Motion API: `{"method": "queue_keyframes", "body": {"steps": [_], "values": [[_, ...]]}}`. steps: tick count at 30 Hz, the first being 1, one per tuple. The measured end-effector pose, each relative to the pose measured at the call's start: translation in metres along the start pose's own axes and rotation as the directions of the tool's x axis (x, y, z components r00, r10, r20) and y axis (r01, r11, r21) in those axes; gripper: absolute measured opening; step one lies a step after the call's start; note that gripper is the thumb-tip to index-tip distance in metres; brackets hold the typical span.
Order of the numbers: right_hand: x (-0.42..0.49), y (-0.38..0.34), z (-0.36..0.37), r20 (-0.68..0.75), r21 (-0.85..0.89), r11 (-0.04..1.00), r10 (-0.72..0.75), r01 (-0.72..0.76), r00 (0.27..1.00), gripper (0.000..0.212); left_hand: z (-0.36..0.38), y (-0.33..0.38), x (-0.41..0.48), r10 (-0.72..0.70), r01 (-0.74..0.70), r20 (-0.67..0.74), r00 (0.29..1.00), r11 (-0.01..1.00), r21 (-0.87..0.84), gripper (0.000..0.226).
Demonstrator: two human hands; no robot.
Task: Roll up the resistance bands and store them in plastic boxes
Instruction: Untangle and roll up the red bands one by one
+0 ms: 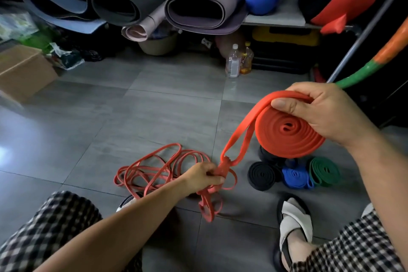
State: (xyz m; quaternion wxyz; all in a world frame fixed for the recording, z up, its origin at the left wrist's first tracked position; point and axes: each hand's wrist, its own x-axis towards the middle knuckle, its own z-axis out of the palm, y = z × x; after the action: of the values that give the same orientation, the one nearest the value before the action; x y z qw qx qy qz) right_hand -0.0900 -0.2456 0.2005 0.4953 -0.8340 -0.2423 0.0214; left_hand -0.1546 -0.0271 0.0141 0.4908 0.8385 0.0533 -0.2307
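Gripping half-wound red band coil (289,139) in right hand (329,115), raised at right. Clutching knotted thin red bands (223,169), looped through the coil's tail, in left hand (202,175), low at centre. Advisable: free tail first, then wind flat and taut, thumb pinning outer turn.

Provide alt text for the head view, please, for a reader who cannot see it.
A person's right hand holds a coiled orange-red resistance band whose loose tail runs down to a knot gripped by the left hand. Thin red bands lie tangled on the tiled floor, with a black roll, a blue roll and a green roll to their right.
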Motion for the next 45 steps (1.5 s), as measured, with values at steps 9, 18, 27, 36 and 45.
{"method": "queue_keyframes", "body": {"steps": [9, 18, 27, 36, 45], "values": [[0.004, 0.01, 0.009, -0.008, -0.22, 0.967, 0.129, -0.127, 0.992, 0.037, -0.034, 0.039, -0.018, 0.07, -0.068, -0.011, 0.997, 0.988, 0.142, 0.003], [0.005, 0.017, 0.035, 0.075, -0.415, 0.888, 0.249, -0.197, 0.966, 0.032, -0.117, 0.093, -0.069, 0.28, -0.345, -0.24, 0.93, 0.888, -0.303, 0.017], [0.01, 0.017, 0.037, 0.063, -0.459, 0.854, 0.304, -0.243, 0.951, 0.033, -0.183, 0.105, -0.108, 0.337, -0.575, -0.689, 0.642, 0.806, -0.141, 0.035], [0.016, 0.016, 0.039, 0.007, -0.437, 0.864, 0.284, -0.252, 0.959, 0.029, -0.166, 0.091, -0.092, 0.35, -0.194, -0.484, 0.802, 0.919, 0.343, 0.031], [0.015, 0.01, 0.039, 0.021, -0.461, 0.857, 0.272, -0.232, 0.962, 0.032, -0.163, 0.107, -0.097, 0.364, -0.199, -0.537, 0.761, 0.918, 0.342, 0.031]]}}
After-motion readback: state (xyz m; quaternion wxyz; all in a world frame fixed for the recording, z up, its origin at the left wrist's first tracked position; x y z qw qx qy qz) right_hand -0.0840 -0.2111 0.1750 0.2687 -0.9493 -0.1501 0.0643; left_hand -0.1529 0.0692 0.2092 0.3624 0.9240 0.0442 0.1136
